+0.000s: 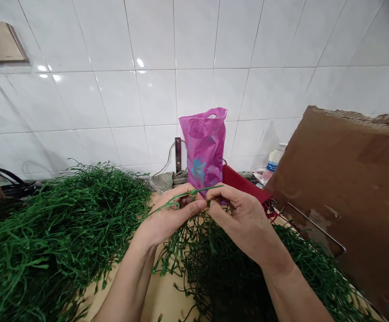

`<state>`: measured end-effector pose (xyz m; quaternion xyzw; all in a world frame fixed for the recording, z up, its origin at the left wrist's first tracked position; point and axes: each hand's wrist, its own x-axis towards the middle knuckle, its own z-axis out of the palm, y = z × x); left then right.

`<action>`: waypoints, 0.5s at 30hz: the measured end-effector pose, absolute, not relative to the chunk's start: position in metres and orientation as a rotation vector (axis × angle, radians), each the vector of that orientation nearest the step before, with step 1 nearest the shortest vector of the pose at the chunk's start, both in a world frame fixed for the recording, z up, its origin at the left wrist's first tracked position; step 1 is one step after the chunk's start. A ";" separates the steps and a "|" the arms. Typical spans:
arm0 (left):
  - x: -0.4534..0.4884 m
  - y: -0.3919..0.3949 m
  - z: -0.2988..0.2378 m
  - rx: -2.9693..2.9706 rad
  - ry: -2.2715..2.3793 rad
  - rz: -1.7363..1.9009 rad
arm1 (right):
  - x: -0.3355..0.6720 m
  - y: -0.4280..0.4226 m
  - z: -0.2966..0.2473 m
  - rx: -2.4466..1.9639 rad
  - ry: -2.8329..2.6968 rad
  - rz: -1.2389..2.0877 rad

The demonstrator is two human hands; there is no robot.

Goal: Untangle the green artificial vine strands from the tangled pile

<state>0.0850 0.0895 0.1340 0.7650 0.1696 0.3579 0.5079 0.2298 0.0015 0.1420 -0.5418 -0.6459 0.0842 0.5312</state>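
Just above the table, the left hand pinches a green sprig between thumb and fingers, its strands lying across that hand. Close against it, the right hand presses thumb and forefinger together on the sprig too. One heap of green stems spreads to the left; a darker heap lies beneath the hands. Behind them stands a purple bag, near the tiled wall.

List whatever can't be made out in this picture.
In the head view:
Green strands: the part gripped by the left hand, hidden by its thumb.
Pink bag: its inside, hidden by its plastic.
Bottle: one side, covered by the cardboard.
Wall box: cut off by the left edge.
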 end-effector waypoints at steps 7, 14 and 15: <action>0.091 0.086 0.120 1.430 0.239 0.652 | 0.248 -0.005 0.148 -1.182 -1.639 0.616; 0.090 0.091 0.112 1.272 -0.003 0.741 | 0.256 0.006 0.137 -1.018 -1.502 0.633; 0.091 0.090 0.113 1.270 0.025 0.747 | 0.258 0.006 0.137 -1.087 -1.515 0.582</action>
